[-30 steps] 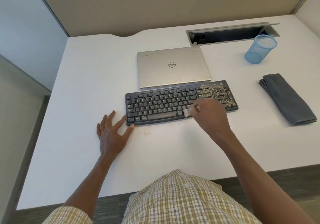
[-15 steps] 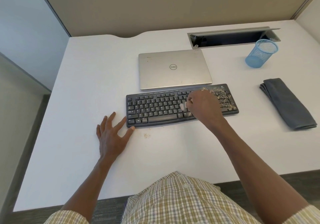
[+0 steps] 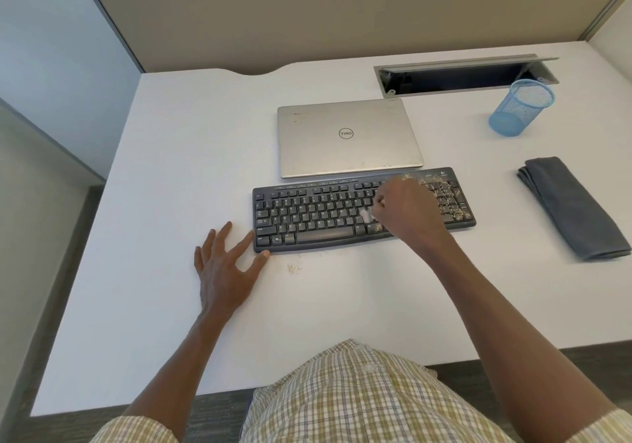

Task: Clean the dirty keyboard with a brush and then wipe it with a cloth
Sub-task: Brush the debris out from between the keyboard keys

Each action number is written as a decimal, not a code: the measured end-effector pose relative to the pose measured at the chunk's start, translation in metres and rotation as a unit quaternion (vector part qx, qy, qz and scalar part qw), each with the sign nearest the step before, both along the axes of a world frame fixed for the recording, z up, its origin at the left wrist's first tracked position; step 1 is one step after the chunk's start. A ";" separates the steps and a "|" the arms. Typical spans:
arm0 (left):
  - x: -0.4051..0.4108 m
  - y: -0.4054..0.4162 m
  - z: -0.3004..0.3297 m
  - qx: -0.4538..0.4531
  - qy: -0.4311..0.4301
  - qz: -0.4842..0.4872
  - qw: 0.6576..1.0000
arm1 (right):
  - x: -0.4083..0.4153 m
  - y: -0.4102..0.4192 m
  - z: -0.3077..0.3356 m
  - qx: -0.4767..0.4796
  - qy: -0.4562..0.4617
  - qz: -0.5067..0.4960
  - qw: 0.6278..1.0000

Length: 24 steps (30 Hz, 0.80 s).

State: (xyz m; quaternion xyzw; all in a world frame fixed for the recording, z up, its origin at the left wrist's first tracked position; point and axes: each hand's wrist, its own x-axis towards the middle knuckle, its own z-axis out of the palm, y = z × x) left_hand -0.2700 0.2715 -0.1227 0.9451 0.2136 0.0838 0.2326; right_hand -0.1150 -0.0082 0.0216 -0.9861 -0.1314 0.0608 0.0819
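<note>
A: Since a second ago the right hand [image 3: 407, 210] has gone from the keyboard's near edge up toward its far rows, and now sits over the middle rows again; the left hand [image 3: 224, 264] has not shifted.

B: What is the right hand holding?

A: Its fingers are curled round the brush [image 3: 365, 216] — only a pale, blurred tuft shows at the fist, so I'd say the bristles are on the keys right of centre, though contact is hard to confirm.

B: And the left hand?

A: Flat on the white desk [image 3: 171, 169], fingers spread wide, the thumb tip touching the front left corner of the dark keyboard [image 3: 318, 217].

B: Where is the dirt?

A: Tan crumbs [image 3: 444, 199] cover the number pad at the right end, and a small scatter [image 3: 293, 268] lies on the desk just in front of the keyboard.

B: The cloth?

A: The folded grey cloth [image 3: 574, 208] lies well to the right, apart from the keyboard. A closed silver laptop [image 3: 349, 138] sits just behind the keyboard, and a blue mesh cup [image 3: 521, 107] stands near the open cable tray [image 3: 455, 76] — far right.
</note>
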 end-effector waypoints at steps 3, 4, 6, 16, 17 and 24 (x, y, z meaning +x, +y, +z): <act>0.000 0.001 0.000 -0.001 -0.001 0.000 1.000 | 0.001 -0.001 0.001 0.006 0.005 -0.004 1.000; 0.000 0.001 0.000 0.000 -0.001 -0.002 1.000 | 0.003 -0.002 0.000 0.018 -0.008 -0.014 1.000; -0.001 0.001 0.000 -0.003 0.000 -0.002 1.000 | 0.007 -0.005 -0.003 0.032 -0.013 -0.031 0.999; -0.001 0.001 0.000 -0.002 -0.002 0.000 1.000 | 0.010 -0.016 -0.005 0.059 -0.048 -0.065 0.995; -0.001 0.001 0.000 -0.004 -0.002 0.000 1.000 | 0.008 -0.016 -0.006 0.046 -0.035 -0.051 0.997; -0.001 0.001 0.000 -0.007 -0.002 0.003 1.000 | 0.010 -0.012 -0.003 -0.002 -0.054 -0.030 0.998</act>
